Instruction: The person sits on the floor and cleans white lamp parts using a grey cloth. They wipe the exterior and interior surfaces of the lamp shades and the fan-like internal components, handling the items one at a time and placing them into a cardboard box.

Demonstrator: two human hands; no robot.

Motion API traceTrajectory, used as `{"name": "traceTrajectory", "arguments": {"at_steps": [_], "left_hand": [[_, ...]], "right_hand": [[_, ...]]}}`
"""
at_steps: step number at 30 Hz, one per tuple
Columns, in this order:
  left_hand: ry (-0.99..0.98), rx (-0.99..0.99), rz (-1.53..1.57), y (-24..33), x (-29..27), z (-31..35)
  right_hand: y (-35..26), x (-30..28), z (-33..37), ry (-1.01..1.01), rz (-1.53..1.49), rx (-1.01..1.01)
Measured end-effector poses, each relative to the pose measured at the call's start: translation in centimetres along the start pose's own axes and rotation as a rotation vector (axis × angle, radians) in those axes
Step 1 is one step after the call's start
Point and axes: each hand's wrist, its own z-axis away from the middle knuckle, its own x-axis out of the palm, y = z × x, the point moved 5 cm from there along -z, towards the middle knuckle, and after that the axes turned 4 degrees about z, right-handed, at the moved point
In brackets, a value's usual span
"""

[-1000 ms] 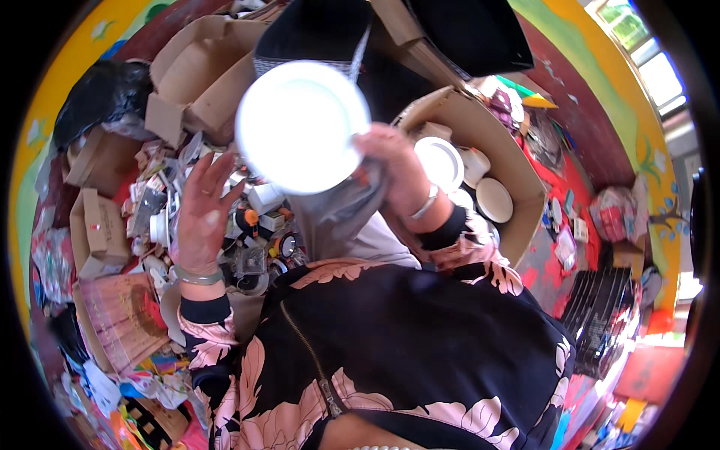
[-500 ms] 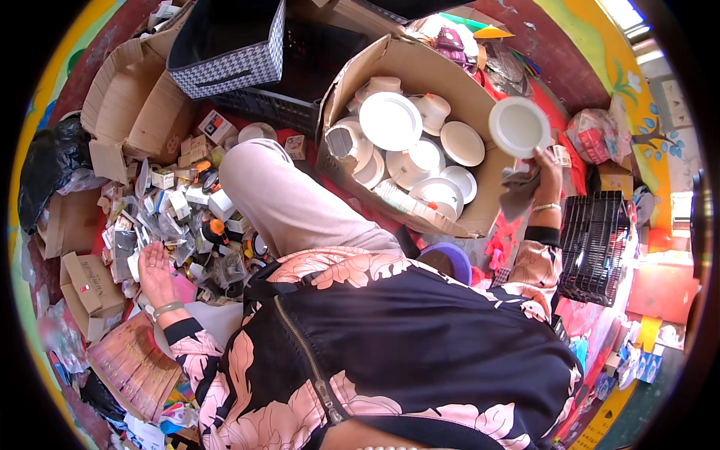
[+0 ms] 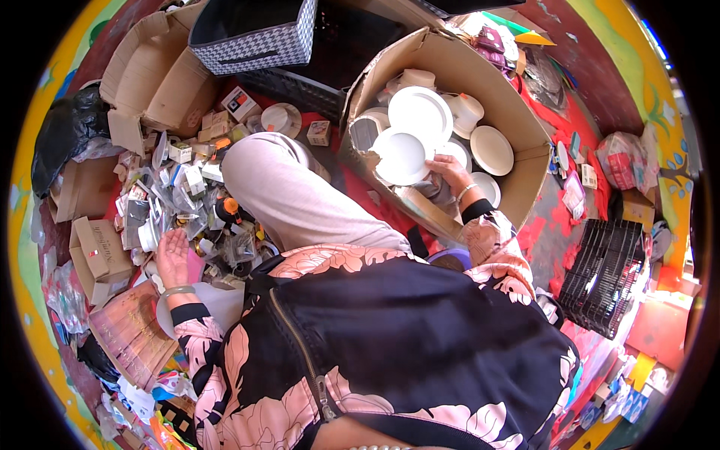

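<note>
My right hand [image 3: 452,174] is inside the large cardboard box [image 3: 525,180]. Its fingers grip the rim of a white round dish [image 3: 400,157], tilted at the box's near left side. Greyish material, hard to make out, shows just under this hand. Around it lie several more white round pieces, among them a bright disc [image 3: 420,116] and a smaller disc [image 3: 492,150]. My left hand [image 3: 173,259] rests palm up, fingers stretched out and holding nothing. A heap of small boxes, plastic bags and loose parts [image 3: 191,187] lies just beyond it.
A houndstooth fabric bin [image 3: 259,54] stands at the back. Open cardboard cartons [image 3: 101,255] line the left, near a black plastic bag [image 3: 64,139]. At right stands a black plastic crate [image 3: 604,270]. A purple basin [image 3: 450,259] is partly hidden by my sleeve.
My right hand has swung left from beyond the box's right side into the box, bringing the white dish along. The left hand keeps its palm-up pose. The whole view has shifted slightly.
</note>
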Motion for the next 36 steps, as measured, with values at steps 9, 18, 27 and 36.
{"name": "traceTrajectory", "arguments": {"at_steps": [9, 18, 27, 36], "left_hand": [[0.023, -0.024, -0.003, -0.9, -0.6, 0.2], [0.05, -0.01, -0.007, -1.0, 0.0, 1.2], [-0.008, -0.026, 0.015, -1.7, 1.1, 0.3], [0.08, 0.165, 0.018, 2.2, 1.8, 2.9]], "right_hand": [[5.7, 0.5, -4.3, -0.027, -0.069, 0.148], [6.4, 0.3, -4.1, -0.112, 0.235, 0.228], [7.5, -0.8, -7.8, -0.121, 0.952, 0.045], [3.3, -0.1, -6.1, -0.053, 1.166, 0.256]]}}
